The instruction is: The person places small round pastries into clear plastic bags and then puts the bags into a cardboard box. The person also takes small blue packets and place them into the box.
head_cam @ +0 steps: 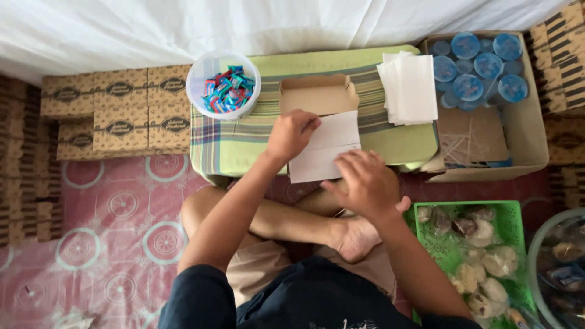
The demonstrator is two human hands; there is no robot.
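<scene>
Open box [318,94] on striped tabletop [244,140], white sheet [323,146] at its front flap, left hand [291,134] pinching sheet's top edge, right hand [364,181] loosely curled over its lower corner

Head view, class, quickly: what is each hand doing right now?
Left hand: fingers curled shut, pinching the top edge of the white paper sheet in the open cardboard box.
Right hand: fingers loosely spread, resting on the sheet's lower edge.
</scene>
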